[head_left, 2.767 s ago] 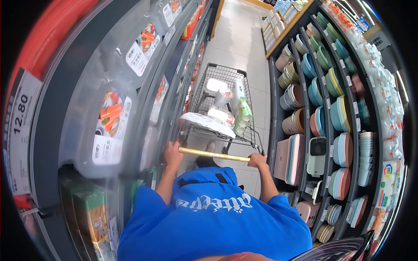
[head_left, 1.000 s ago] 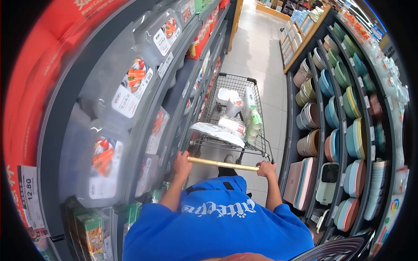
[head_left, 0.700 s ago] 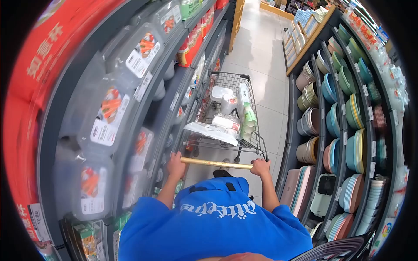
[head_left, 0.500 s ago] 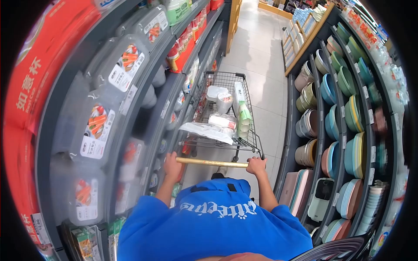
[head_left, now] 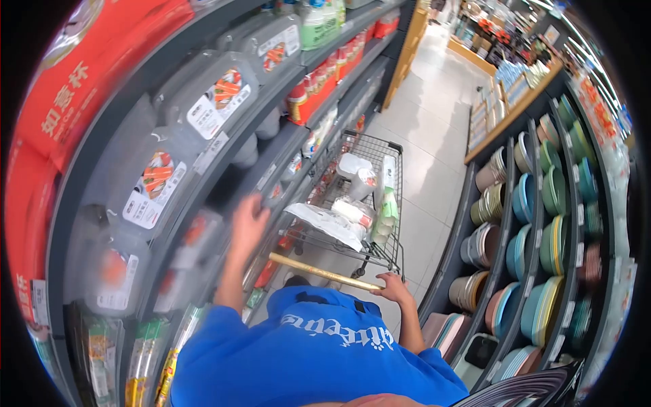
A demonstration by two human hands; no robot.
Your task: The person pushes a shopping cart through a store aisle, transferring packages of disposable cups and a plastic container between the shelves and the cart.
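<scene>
My right hand point(head_left: 394, 287) grips the right end of the gold-coloured handle point(head_left: 325, 273) of a shopping cart point(head_left: 392, 148). Off the handle, my left hand point(head_left: 249, 220) is raised beside the left shelves, its fingers apart and holding nothing. Inside the wire cart lie a white plastic bag point(head_left: 327, 226), a pack with a red label point(head_left: 354, 211), a clear tub-like pack point(head_left: 364, 182), a white container point(head_left: 352, 163), a green-and-white pack point(head_left: 386, 216) and a long white box point(head_left: 388, 171).
Clear food containers point(head_left: 154, 186) with printed labels fill the left shelves, near a red banner point(head_left: 64, 112). On the right, shelves hold stacked basins point(head_left: 550, 244) and bins point(head_left: 479, 243). A tiled aisle point(head_left: 424, 102) runs ahead between them.
My left hand has let go of the handle and moved up and left toward the shelves. My right hand stays on the handle, which now slants down to the right. The view has tilted.
</scene>
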